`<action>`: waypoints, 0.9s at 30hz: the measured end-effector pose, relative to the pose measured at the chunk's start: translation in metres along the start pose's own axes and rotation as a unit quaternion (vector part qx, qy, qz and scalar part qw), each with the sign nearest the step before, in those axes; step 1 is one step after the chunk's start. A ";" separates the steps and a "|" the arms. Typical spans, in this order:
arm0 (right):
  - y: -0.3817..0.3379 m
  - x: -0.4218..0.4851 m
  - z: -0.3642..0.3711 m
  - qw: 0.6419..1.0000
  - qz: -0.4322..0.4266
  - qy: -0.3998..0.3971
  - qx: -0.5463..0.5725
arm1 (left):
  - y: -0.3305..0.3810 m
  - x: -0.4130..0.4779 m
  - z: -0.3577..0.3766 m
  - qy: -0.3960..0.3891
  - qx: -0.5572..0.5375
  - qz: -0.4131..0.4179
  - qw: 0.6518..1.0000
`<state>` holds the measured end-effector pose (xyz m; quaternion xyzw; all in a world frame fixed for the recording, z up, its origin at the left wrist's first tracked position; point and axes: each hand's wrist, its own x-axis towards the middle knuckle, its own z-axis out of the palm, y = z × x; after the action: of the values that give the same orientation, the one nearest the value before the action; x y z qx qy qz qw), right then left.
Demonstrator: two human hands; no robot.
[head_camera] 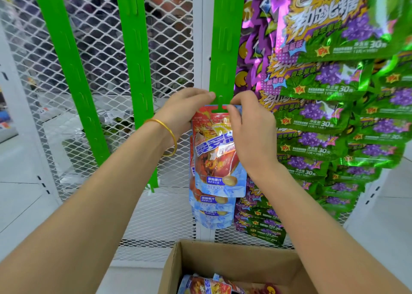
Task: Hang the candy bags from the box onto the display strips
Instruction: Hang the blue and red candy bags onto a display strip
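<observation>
L hand [187, 111] & R hand [252, 128], fingers curled, pinch top of red-blue candy bag [214, 155] at hook of green strip [225, 48]; bag reads "45"; grape bags [323, 115] at 3 o'clock read "30".

Bright, even light with soft shadows. The shiny green bags [334, 82] glint. Lines bend near the edges, and the wire mesh [98, 33] behind looks blurry.

The display strip [225, 48] is recorded as smooth green plastic, low in sheen; the candy bag [214, 151] as glossy printed film; the green-and-purple bags [330, 26] as highly reflective metallised film; the mesh panel [171, 59] as matt white-coated metal; the box [234, 258] as matt brown cardboard; the bangle [172, 137] as polished gold-coloured metal.
</observation>
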<state>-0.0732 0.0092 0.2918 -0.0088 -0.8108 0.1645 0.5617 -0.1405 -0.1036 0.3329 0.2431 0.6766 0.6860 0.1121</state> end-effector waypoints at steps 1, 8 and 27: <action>0.001 -0.003 0.000 1.000 -0.002 -0.003 -0.003 | -0.006 -0.002 -0.003 -0.008 -0.003 0.015 1.000; 0.007 -0.014 -0.001 0.997 -0.038 -0.007 -0.063 | -0.040 -0.013 -0.007 -0.006 0.004 0.084 0.996; 0.016 -0.051 -0.018 0.980 -0.082 0.030 -0.180 | -0.055 -0.031 0.016 0.105 0.005 0.179 0.978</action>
<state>-0.0410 0.0189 0.2463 -0.0479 -0.8078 -0.0309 0.5867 -0.1161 -0.1011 0.2723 0.2875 0.6332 0.7136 -0.0850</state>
